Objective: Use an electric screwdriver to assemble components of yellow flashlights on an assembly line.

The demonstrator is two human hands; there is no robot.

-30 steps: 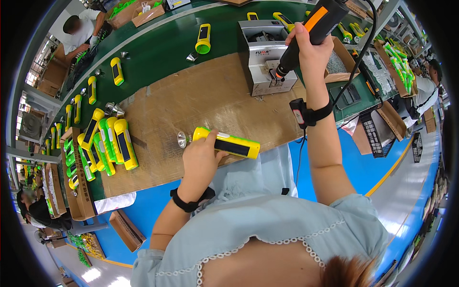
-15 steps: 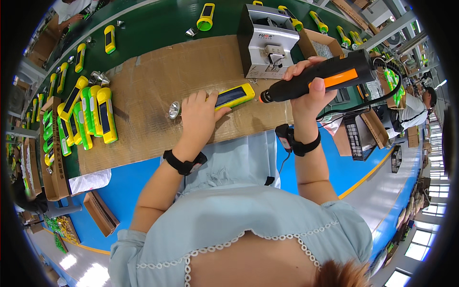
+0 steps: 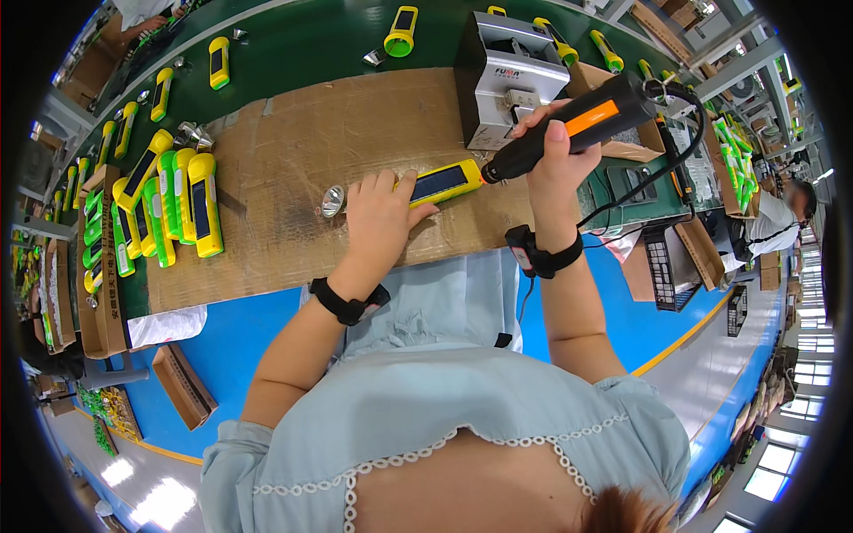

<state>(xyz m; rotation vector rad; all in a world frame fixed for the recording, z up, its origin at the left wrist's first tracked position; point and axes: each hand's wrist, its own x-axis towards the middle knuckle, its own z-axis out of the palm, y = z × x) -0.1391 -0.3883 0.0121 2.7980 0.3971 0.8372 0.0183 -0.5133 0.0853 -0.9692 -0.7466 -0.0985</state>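
A yellow flashlight (image 3: 449, 181) with a dark solar panel lies on the cardboard sheet (image 3: 293, 124). Closed over its head end is my left hand (image 3: 378, 213), with a silver reflector (image 3: 333, 201) showing just left of the fingers. My right hand (image 3: 560, 169) grips a black electric screwdriver (image 3: 577, 129) with an orange stripe. The tool slants down to the left, and its tip is at the flashlight's tail end. Whether the tip sits in a screw is too small to tell.
A grey metal screw feeder (image 3: 506, 84) stands behind the right hand, beside a cardboard box (image 3: 613, 80) of small parts. Several yellow and green flashlights (image 3: 204, 209) are piled at the left. The screwdriver's black cable (image 3: 697, 142) loops down at the right.
My right hand has brought the screwdriver left and slightly down, closing the gap to the flashlight's tail. The left hand still holds the flashlight, almost unmoved.
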